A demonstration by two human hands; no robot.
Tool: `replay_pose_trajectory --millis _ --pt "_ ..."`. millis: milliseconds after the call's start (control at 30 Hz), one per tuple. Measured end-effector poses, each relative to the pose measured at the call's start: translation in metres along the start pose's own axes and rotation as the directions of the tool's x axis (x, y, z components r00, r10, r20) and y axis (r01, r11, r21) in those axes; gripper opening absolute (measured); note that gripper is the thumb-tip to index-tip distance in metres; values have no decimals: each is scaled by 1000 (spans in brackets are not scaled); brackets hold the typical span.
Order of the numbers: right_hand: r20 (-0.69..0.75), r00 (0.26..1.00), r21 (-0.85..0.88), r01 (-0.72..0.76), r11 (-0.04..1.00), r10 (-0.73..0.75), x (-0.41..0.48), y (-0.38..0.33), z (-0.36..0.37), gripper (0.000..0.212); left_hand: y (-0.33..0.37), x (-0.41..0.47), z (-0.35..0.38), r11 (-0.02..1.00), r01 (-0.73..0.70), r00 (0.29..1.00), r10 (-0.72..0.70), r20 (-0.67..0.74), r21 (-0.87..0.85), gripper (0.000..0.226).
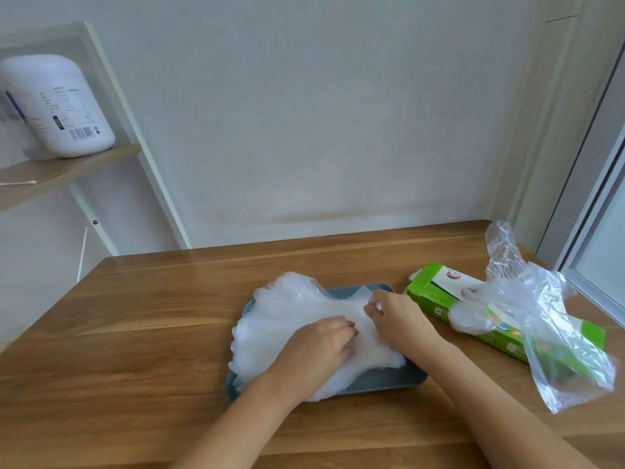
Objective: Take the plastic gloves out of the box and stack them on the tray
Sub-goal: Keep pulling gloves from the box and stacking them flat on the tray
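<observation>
Left hand (318, 343), right hand (399, 313) on gloves (287, 316) in tray (389, 380); box (426, 296) maybe nonempty.

Of the person, only the two arms show. The left forearm (243, 424) and right forearm (500, 401) are bare along their whole visible length, smooth and slender. The left hand (318, 346) and right hand (399, 311) are bare too, with slim fingers. The nails are too blurred to make out.

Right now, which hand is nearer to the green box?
Right. The right hand pinches the glove stack at the right end of the tray, just left of the green box without touching it. The left hand presses the stack's middle, farther left.
</observation>
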State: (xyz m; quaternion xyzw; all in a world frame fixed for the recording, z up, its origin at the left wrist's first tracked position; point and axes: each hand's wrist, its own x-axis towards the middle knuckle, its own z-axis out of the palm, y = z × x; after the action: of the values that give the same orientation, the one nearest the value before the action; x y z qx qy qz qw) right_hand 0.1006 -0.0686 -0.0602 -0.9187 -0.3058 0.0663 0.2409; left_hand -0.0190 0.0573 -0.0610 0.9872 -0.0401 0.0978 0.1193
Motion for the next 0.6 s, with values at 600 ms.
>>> replay_pose_trajectory --millis 600 --pt "196 942 -31 285 958 -274 -18 -18 31 49 -12 -6 10 798 559 737 -603 304 226 106"
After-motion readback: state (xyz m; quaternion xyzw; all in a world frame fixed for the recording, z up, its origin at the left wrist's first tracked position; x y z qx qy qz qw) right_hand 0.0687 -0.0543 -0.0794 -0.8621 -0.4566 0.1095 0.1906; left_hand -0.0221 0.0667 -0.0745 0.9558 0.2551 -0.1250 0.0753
